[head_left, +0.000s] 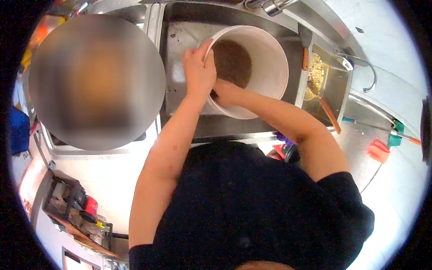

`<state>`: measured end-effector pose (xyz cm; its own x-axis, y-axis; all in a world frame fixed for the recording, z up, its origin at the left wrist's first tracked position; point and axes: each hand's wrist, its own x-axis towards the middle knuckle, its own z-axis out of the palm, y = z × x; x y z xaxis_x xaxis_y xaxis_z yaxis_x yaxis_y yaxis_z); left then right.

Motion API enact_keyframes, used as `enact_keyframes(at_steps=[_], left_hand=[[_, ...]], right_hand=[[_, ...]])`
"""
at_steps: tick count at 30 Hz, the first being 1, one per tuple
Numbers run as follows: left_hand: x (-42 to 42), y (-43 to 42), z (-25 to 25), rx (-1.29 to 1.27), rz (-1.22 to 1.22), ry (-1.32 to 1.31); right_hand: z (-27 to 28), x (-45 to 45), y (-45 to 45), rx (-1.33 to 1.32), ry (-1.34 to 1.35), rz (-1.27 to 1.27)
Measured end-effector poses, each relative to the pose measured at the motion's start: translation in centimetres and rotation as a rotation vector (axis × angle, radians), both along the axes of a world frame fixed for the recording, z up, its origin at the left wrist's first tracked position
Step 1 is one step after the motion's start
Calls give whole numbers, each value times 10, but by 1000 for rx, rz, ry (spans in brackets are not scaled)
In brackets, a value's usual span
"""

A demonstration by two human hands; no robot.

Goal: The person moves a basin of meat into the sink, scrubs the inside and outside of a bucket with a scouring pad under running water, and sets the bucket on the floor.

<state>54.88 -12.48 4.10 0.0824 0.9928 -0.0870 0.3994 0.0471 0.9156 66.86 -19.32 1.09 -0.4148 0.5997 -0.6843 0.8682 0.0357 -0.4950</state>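
A large white bucket (273, 67) is tilted in the metal sink, its opening facing me. Brown, murky matter (231, 60) covers its bottom; whether it is liquid or residue I cannot tell. My left hand (200, 69) is closed around the bucket's rim on the left side. Inside the bucket, my right hand (228, 93) presses against the near left part of the wall. Its fingers are mostly hidden, and a small dark thing shows at them that is too unclear to name.
The sink basin (177, 96) surrounds the bucket, with a faucet (272, 6) behind. A wooden-handled scraper (305, 49) lies on the right edge. Beyond is a smaller basin (335, 74) with food scraps (316, 72) and another wooden handle (330, 115). A blurred round area covers the left.
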Motion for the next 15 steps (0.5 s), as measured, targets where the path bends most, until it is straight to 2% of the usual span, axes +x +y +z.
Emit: enact_keyframes(at_steps=[1, 4, 6, 8, 10, 12, 13, 15], left_hand=[[-1, 0, 3, -20, -16, -3], [-5, 1, 14, -85, -56, 56], [-6, 2, 16, -101, -43, 38], [-2, 4, 16, -96, -20, 14], [1, 0, 15, -87, 8, -15], [4, -4, 16, -82, 6, -11], [7, -3, 16, -70, 12, -15], [8, -4, 15, -59, -17, 13]], right_hand=[[-38, -6, 10, 111, 5, -58], [-58, 12, 63, 440, -81, 128], [-116, 40, 95, 123, -361, 102], [-91, 67, 81, 200, -326, -294], [-80, 78, 47, 105, -545, -220], [-152, 81, -11, -152, -43, -667], [-113, 59, -7, -200, -130, -350], [-73, 9, 24, -249, -90, -497]])
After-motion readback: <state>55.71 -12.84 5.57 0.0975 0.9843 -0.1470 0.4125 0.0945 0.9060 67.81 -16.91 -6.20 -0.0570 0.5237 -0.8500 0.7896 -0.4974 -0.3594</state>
